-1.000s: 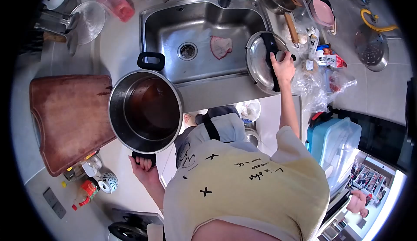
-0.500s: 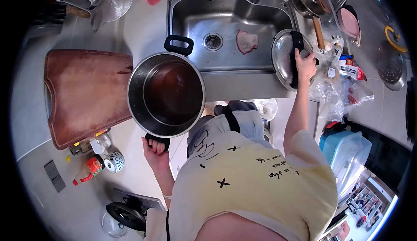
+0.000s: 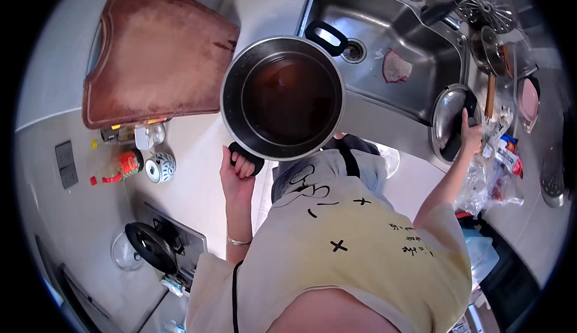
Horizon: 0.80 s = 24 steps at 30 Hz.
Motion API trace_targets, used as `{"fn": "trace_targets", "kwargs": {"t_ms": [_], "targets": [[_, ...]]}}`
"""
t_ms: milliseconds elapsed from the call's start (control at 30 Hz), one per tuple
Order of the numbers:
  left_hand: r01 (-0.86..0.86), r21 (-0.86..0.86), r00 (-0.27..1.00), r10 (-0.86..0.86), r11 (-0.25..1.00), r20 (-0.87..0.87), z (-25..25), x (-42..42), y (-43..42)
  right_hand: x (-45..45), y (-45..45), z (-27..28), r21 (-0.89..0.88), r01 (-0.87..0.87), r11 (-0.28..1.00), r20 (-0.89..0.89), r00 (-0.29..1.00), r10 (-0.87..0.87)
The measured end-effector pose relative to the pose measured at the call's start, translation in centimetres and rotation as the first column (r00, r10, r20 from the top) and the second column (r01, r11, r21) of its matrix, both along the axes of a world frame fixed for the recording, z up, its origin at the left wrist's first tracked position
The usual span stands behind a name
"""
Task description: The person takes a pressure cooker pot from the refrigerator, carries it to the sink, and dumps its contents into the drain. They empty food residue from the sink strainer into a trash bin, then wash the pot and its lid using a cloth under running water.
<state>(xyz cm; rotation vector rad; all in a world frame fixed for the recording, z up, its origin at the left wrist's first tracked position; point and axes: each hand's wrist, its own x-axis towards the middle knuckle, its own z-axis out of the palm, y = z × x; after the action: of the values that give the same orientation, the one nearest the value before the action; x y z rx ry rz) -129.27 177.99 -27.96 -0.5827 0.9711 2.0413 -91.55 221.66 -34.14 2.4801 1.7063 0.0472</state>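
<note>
While the left hand (image 3: 239,172) is wrapped around the near handle (image 3: 257,160) of the pot (image 3: 233,108), the right hand (image 3: 472,139) grips the black handle (image 3: 469,101) of the lid (image 3: 446,115) at the sink's (image 3: 365,81) front-right corner. The pot, containing dark liquid (image 3: 290,102), is positioned between the cutting board (image 3: 162,57) and the sink.

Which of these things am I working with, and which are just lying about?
In use, it seems:
pot, gripped by left hand
metal lid, gripped by right hand

Likely lying about:
brown board
red-capped bottle
patterned jar
plastic bags
</note>
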Motion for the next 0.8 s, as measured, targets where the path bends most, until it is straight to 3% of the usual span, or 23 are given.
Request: {"fn": "trace_targets", "kwargs": {"t_ms": [33, 100, 167, 200, 233, 267, 300, 333, 400, 500, 667, 800], "targets": [[0.003, 0.008, 1.0, -0.003, 1.0, -0.002, 0.1, 0.0, 0.0, -1.2, -0.3, 1.2, -0.003, -0.013, 1.0, 0.123, 0.992, 0.014], [0.001, 0.024, 1.0, 0.0, 1.0, -0.009, -0.1, 0.1, -0.1, -4.4, -1.4, 4.0, 0.034, -0.187, 0.982, 0.15, 0.972, 0.18], [-0.012, -0.011, 0.999, 0.012, 1.0, -0.034, 0.0, 0.2, 0.1, -8.5, -1.8, 3.9, 0.172, -0.52, 0.837, -0.084, 0.838, 0.539], [-0.025, -0.052, 0.998, 0.022, 0.998, -0.053, 0.2, 0.4, 0.5, -13.3, -4.1, 6.5, 0.213, -0.624, 0.752, -0.312, 0.686, 0.658], [-0.038, -0.093, 0.997, 0.032, 0.995, -0.071, 0.4, 0.5, 0.6, -16.1, -3.9, 4.7, 0.304, -0.661, 0.686, -0.564, 0.455, 0.689], [-0.038, -0.053, 0.995, 0.033, 0.998, -0.096, -0.2, 0.5, 0.2, -19.6, -4.5, 4.0, 0.183, -0.676, 0.714, -0.8, 0.32, 0.508], [-0.082, -0.131, 0.987, 0.062, 0.988, -0.151, -0.2, 0.8, 0.6, -23.2, -5.6, 4.8, 0.127, -0.746, 0.653, -0.906, 0.181, 0.383], [-0.129, -0.208, 0.975, 0.085, 0.97, -0.206, -0.1, 1.2, 1.4, -26.8, -6.2, 3.4, 0.355, -0.75, 0.558, -0.879, -0.065, 0.473], [-0.14, -0.327, 0.948, 0.032, 0.935, -0.316, -0.6, 1.5, 1.0, -31.8, -7.3, 4.7, 0.314, -0.805, 0.503, -0.905, -0.094, 0.414], [-0.058, -0.598, 0.88, -0.242, 0.8, -0.408, -0.3, 0.6, 1.2, -35.8, -7.0, 3.9, 0.339, -0.847, 0.411, -0.836, -0.071, 0.543], [-0.033, -0.696, 0.76, -0.434, 0.718, -0.484, 2.9, -2.2, 4.6, -33.0, -3.7, 0.5, 0.4, -0.755, 0.52, -0.849, -0.092, 0.521], [0.028, -0.732, 0.661, -0.562, 0.681, -0.498, 3.9, -4.3, 9.5, -28.5, -1.3, 1.1, 0.416, -0.66, 0.625, -0.853, -0.046, 0.52]]}}
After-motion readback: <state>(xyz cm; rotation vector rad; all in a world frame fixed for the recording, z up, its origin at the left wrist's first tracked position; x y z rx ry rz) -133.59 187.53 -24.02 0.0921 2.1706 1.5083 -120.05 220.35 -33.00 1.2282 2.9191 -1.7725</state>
